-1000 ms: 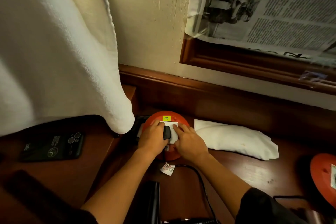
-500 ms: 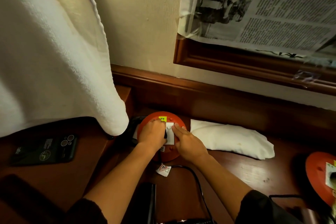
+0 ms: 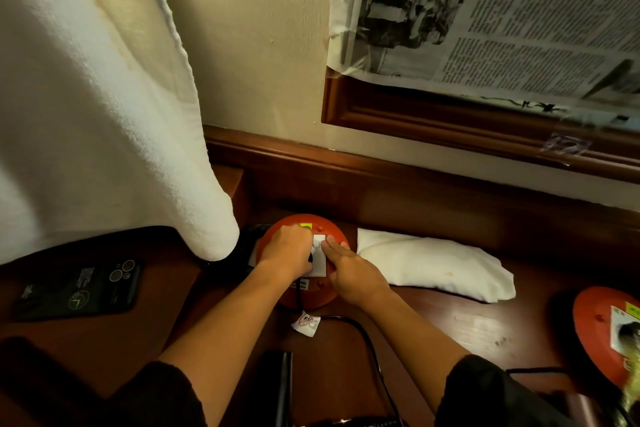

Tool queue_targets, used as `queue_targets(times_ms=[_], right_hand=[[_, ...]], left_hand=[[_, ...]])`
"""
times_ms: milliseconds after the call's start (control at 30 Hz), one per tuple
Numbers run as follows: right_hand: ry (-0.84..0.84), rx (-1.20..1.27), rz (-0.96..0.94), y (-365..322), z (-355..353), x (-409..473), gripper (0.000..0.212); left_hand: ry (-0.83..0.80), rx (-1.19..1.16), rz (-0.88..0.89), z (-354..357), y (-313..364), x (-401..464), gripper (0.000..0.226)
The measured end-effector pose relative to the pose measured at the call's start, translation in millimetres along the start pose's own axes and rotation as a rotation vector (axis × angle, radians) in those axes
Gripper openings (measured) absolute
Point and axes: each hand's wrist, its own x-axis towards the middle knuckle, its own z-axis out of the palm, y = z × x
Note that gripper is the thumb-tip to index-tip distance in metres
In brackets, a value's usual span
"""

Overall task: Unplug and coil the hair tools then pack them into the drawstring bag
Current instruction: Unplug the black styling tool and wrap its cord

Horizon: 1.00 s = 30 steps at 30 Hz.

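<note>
Your left hand is clenched around the black plug in the white socket plate of the orange extension reel; your right hand has flat, released fingers bracing the reel just right of the plug. The plug looks rigid and light, so take it by its body, not by the cord, which is limp and trails toward you below your right wrist. The reel may slide on the tabletop, so keep bracing it. Yellow sticker beyond your left fingers: unreadable. The white cord tag shows a red symbol, text illegible.
</note>
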Motion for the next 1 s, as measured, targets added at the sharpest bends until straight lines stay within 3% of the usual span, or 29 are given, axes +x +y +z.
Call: queue_targets(times_ms=[133, 333, 600, 767, 1000], right_hand=[[-0.005, -0.030, 0.007, -0.9, 1.6, -1.6, 0.063], [-0.020, -0.059, 0.001, -2.2, 1.9, -1.7, 0.066], [-0.052, 0.091, -0.006, 11.9, -15.3, -4.0, 0.063], [0.058, 0.194, 0.048, 25.5, -5.4, -40.5, 0.050], [0.062, 0.266, 0.067, 57.6, 16.7, -97.4, 0.053]], left_hand=[[-0.010, -0.162, -0.048, 0.3, -5.1, -1.7, 0.074], [0.027, -0.248, -0.048, 9.5, -13.3, -15.6, 0.082], [0.216, -0.256, -0.050, 3.0, -17.7, -47.2, 0.066], [0.249, -0.502, -0.149, 16.2, -18.0, -68.1, 0.058], [0.222, -0.838, -0.222, 53.7, 3.7, -99.3, 0.024]])
